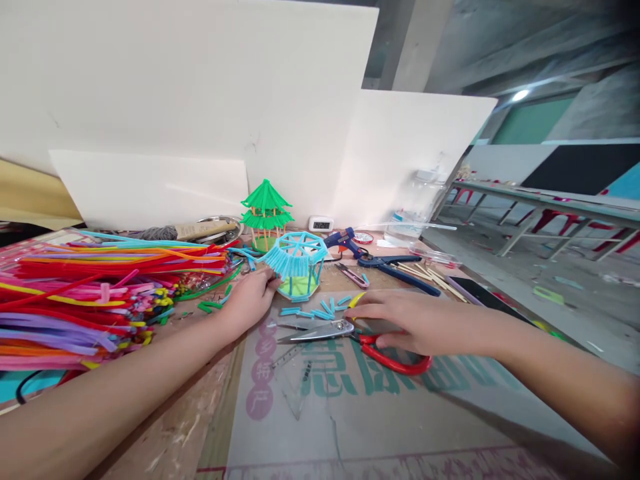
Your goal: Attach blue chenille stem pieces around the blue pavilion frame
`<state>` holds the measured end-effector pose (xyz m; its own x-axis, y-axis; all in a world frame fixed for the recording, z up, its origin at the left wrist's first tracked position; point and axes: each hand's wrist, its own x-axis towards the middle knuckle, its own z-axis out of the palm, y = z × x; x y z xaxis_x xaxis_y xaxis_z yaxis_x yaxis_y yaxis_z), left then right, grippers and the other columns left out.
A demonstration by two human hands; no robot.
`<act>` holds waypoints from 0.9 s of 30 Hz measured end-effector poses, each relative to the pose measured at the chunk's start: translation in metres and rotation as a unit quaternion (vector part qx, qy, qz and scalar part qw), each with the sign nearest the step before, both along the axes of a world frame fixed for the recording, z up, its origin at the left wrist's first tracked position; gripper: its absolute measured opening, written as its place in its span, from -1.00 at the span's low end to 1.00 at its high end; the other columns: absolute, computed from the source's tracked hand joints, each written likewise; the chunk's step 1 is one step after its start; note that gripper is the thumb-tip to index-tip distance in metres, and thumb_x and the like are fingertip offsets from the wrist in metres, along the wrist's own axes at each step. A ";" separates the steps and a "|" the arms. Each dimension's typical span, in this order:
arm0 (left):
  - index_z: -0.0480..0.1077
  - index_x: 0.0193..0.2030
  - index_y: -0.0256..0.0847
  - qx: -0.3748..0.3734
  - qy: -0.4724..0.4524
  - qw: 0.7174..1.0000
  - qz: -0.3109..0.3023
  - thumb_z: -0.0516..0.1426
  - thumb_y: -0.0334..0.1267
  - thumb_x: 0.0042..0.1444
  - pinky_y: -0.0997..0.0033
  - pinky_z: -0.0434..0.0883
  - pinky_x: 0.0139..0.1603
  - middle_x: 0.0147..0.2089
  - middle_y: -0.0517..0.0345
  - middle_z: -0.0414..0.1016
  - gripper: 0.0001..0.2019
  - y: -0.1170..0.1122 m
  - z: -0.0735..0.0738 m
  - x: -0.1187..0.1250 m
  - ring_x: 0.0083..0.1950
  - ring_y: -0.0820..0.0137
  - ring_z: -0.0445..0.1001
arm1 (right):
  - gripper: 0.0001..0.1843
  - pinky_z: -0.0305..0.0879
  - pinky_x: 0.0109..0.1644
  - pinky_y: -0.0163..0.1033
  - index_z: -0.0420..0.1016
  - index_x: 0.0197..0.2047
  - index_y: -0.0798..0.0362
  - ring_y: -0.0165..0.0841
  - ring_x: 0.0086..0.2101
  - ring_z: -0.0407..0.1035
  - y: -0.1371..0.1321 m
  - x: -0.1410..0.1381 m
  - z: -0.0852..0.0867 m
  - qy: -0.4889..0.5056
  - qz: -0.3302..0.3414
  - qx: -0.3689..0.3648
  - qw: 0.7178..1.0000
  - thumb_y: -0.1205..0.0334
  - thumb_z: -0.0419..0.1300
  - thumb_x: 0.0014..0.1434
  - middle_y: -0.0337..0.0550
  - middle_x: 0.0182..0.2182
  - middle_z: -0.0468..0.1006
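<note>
A small pavilion model (300, 257) with light blue pipe-cleaner roofing and a green base stands at the middle of the table. My left hand (253, 293) is at its left side, fingers closed together against its lower edge. Red-handled scissors (345, 330) lie with blades apart on a clear mat, pointing left. Over their handles is my right hand (405, 320), its fingers bent around them and the thumb at a red loop. A yellow strip (356, 300) shows by its fingertips. Short blue pipe-cleaner pieces (327, 310) lie scattered between the hands.
Bundles of coloured pipe cleaners (100, 300) fill the left side. Behind stand a green-roofed pavilion (267, 213), a digital clock (321, 223) and a blue glue gun (347, 241). Blue-handled pliers (400, 267), wooden sticks (440, 280) and a dark phone (485, 297) lie at the right.
</note>
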<state>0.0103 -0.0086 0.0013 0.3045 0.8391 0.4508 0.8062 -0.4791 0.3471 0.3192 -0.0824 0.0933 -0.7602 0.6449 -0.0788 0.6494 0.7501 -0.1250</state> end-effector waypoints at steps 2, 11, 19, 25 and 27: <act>0.27 -0.38 -0.17 0.001 0.015 1.000 0.007 -0.04 -0.19 0.30 0.30 0.25 -0.26 -0.33 0.04 0.47 -0.77 0.000 0.000 0.001 -0.26 0.22 0.46 | -0.45 0.30 0.06 -0.17 0.34 0.27 -0.17 -0.18 -0.01 0.42 0.000 -0.002 0.001 -0.013 -0.003 -0.001 1.000 0.21 0.19 0.21 -0.07 0.07 0.48; 0.24 -0.40 -0.16 0.005 0.041 0.999 0.019 -0.04 -0.19 0.30 0.32 0.21 -0.28 -0.36 0.06 0.46 -0.75 -0.003 0.002 0.002 -0.29 0.23 0.45 | -0.77 0.21 -0.37 -0.26 0.57 -0.18 -0.01 -0.25 -0.35 0.47 0.007 -0.035 0.019 -0.014 -0.044 0.082 0.996 0.05 0.17 0.25 -0.14 -0.37 0.60; 0.28 -0.37 -0.18 0.013 0.014 1.000 -0.012 -0.04 -0.19 0.30 0.31 0.23 -0.26 -0.32 0.05 0.47 -0.77 -0.001 0.001 0.001 -0.25 0.24 0.45 | -0.51 0.31 -0.05 -0.07 0.41 0.03 0.10 -0.13 -0.09 0.40 0.054 -0.079 0.012 0.214 0.054 0.337 0.915 -0.06 0.25 0.17 0.06 -0.08 0.51; 0.28 -0.39 -0.18 0.009 0.018 1.000 -0.017 -0.04 -0.18 0.30 0.31 0.24 -0.26 -0.36 0.05 0.46 -0.75 -0.001 0.002 0.001 -0.28 0.25 0.43 | -0.42 0.25 0.13 0.06 0.34 0.12 0.07 -0.08 0.04 0.32 0.059 -0.076 -0.015 0.274 0.032 0.341 0.899 -0.05 0.30 0.12 0.10 0.02 0.44; 0.30 -0.37 -0.18 0.005 0.019 1.000 -0.017 -0.05 -0.18 0.30 0.31 0.25 -0.23 -0.32 0.04 0.48 -0.76 -0.001 0.002 0.001 -0.25 0.24 0.45 | -0.46 0.24 0.14 0.06 0.35 0.09 0.07 -0.09 0.03 0.31 0.058 -0.073 -0.019 0.279 0.028 0.338 0.898 0.00 0.31 0.12 0.09 0.01 0.44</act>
